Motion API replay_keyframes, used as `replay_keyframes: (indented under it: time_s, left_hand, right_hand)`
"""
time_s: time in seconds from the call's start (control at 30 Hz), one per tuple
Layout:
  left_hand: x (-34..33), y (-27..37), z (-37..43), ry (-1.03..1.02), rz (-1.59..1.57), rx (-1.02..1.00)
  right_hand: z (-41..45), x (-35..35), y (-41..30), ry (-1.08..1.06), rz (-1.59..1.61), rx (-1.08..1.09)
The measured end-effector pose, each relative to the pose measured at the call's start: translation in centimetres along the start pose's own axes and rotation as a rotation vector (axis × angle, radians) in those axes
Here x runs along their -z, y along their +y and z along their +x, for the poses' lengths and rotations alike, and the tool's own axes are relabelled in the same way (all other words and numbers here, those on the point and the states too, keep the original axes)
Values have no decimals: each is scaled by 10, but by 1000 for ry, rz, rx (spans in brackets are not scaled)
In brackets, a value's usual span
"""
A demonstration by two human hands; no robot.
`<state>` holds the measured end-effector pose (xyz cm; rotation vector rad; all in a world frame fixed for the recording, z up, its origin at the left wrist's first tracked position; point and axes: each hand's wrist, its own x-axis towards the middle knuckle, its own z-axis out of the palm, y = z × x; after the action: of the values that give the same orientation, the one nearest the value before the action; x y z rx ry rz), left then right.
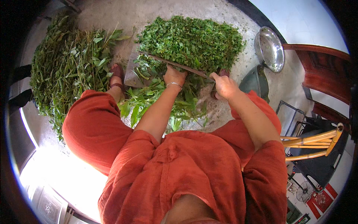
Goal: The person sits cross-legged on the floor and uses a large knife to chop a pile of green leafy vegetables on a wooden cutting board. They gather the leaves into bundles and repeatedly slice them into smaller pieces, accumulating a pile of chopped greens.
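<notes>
My right hand (226, 85) is closed around the handle of a long-bladed knife (179, 65). The blade slants up to the left, across a bunch of leafy green stems (181, 105). Just below the blade, my left hand (174, 76), with a bracelet at the wrist, presses on that bunch; the fingertips are partly hidden by blade and leaves. Part of a flat grey board (133, 73) shows beneath the greens. Beyond the knife lies a broad heap of chopped green leaves (193, 42).
A large pile of uncut leafy stems (70, 64) lies at the left. To the right are a shiny metal basin (270, 49), a dark green bucket (256, 82), a bamboo chair (313, 142) and dark red wooden furniture (321, 70). My sandalled feet flank the board.
</notes>
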<state>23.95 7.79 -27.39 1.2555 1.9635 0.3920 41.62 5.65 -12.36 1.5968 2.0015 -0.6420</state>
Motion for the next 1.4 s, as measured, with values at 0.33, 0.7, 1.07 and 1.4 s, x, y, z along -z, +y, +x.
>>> replay_keyframes:
  time_s: [0.33, 0.7, 1.07, 1.4]
  left_hand:
    - [-11, -48, 45, -305, -98, -33]
    - [-17, -60, 14, 119, 326, -353]
    - [11, 2, -14, -105, -125, 52]
    - [8, -34, 12, -172, 28, -156]
  right_hand:
    - [-39, 90, -116, 129, 17, 384]
    - [-33, 45, -64, 50, 22, 241]
    - [-4, 38, -29, -85, 70, -6]
    - [-28, 46, -71, 35, 99, 167]
